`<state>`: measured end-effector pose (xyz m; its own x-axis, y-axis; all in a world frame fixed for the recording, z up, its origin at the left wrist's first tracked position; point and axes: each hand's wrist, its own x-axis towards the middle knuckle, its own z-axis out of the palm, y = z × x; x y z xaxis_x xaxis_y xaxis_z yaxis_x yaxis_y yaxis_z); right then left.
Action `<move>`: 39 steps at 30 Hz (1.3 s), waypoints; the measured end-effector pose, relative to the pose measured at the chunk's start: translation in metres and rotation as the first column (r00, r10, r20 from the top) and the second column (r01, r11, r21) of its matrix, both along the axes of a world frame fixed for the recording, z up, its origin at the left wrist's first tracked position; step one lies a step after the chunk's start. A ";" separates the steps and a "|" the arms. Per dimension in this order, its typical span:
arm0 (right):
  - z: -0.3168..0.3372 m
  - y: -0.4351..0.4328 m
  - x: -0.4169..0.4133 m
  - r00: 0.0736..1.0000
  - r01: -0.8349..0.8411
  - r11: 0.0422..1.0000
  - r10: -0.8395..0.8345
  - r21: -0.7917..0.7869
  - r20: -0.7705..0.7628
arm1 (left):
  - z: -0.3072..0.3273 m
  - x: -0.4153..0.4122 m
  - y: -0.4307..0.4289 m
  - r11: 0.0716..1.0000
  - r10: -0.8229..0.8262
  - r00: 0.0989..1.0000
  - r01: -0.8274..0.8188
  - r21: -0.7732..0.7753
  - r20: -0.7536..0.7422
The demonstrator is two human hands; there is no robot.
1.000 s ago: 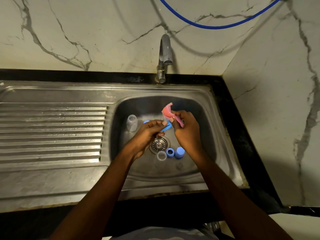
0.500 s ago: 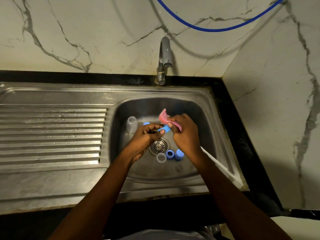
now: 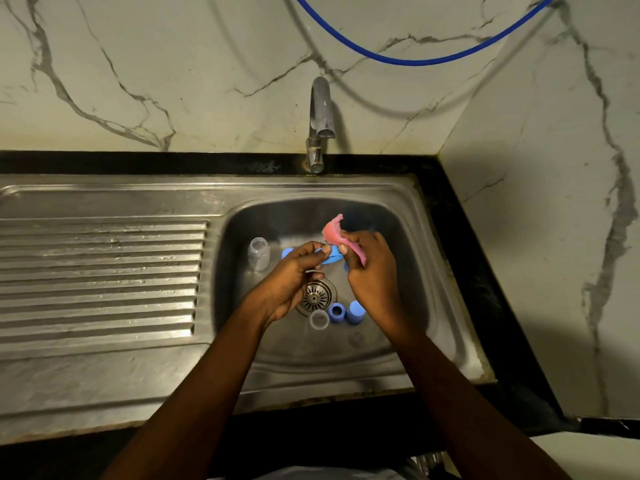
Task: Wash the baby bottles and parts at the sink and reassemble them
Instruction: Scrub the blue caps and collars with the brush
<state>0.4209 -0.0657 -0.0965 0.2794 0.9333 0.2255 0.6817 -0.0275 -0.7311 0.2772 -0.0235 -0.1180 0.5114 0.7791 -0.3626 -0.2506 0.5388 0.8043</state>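
Over the steel sink basin (image 3: 412,271) my left hand (image 3: 294,278) pinches a blue bottle part (image 3: 330,255) at its fingertips. My right hand (image 3: 372,268) grips a pink scrub cloth (image 3: 334,233) and holds it against that part. A clear bottle (image 3: 259,253) stands in the basin to the left. Near the drain (image 3: 316,296) lie a clear cap (image 3: 319,319), a blue ring (image 3: 336,312) and a blue cap (image 3: 356,312). Another blue piece (image 3: 286,252) peeks out behind my left hand.
A steel tap (image 3: 320,123) rises behind the basin; no water stream shows. The ribbed draining board (image 3: 100,275) spreads to the left. A blue hose (image 3: 415,58) hangs across the marble wall. A marble side wall (image 3: 554,237) closes in on the right.
Both hands have shifted slightly while rubbing the blue part with the pink cloth; the view has tilted a little. The loose parts in the basin have stayed put.
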 end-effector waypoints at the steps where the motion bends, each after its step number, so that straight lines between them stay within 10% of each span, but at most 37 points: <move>1: 0.002 0.000 0.001 1.000 0.006 1.000 -0.006 -0.005 -0.016 | 0.001 -0.001 0.002 0.999 -0.009 0.999 0.011 0.041 -0.042; 19: 0.016 -0.004 0.001 0.986 -0.094 0.995 0.095 0.016 -0.134 | 0.000 -0.008 0.002 0.967 0.067 0.981 -0.020 0.253 -0.181; 39: 0.013 -0.002 -0.003 0.999 -0.043 0.999 0.044 0.027 -0.016 | -0.006 0.002 -0.002 0.994 0.038 0.999 -0.035 0.105 -0.026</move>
